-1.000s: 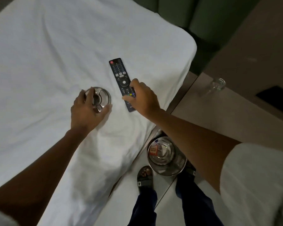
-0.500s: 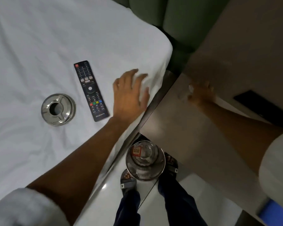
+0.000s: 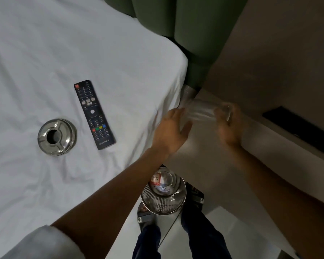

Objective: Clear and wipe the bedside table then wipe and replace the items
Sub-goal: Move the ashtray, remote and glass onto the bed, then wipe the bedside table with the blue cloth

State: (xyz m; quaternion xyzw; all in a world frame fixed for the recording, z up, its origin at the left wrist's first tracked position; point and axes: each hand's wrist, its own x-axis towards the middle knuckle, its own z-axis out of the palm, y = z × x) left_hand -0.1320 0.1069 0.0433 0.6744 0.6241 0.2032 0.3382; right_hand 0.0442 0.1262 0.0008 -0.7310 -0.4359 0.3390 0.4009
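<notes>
A black remote and a round metal ashtray lie side by side on the white bed sheet, with no hand on them. Over the beige bedside table, my right hand grips a clear drinking glass, which is smeared by motion blur. My left hand hovers at the table's left edge beside the bed corner. Its fingers are spread and hold nothing, a short way left of the glass.
A metal waste bin with a wrapper inside stands on the floor between bed and table, by my feet in sandals. A black panel sits on the wall ledge behind the table. A green padded headboard rises beyond the bed.
My hands let go of the ashtray and remote, which stay on the bed. My right hand reached the glass on the table and took it; my left hand moved right to the table edge.
</notes>
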